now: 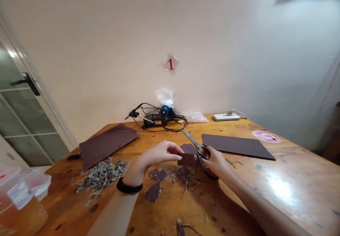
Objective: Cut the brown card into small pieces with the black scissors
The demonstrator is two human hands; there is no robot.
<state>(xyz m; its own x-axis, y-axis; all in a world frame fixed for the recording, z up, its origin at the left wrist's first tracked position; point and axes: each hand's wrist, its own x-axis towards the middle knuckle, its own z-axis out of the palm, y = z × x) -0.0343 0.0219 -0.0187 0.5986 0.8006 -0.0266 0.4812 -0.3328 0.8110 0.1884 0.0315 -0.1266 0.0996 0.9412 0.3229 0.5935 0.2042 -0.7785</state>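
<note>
My L grip [165,151] is pinched on the brown card [185,160], R grip [212,161] clamped round the scissors [195,142]; card's prob. light, stiffish, creasable, so best held nr. the edge.

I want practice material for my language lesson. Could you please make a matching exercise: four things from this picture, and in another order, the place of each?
1. scissors
2. small brown piece
3. white power strip
4. heap of shreds

A. near the wall
B. in the right hand
C. beside a large brown sheet
D. held by the left hand

Pairs: 1-B, 2-D, 3-A, 4-C
</note>
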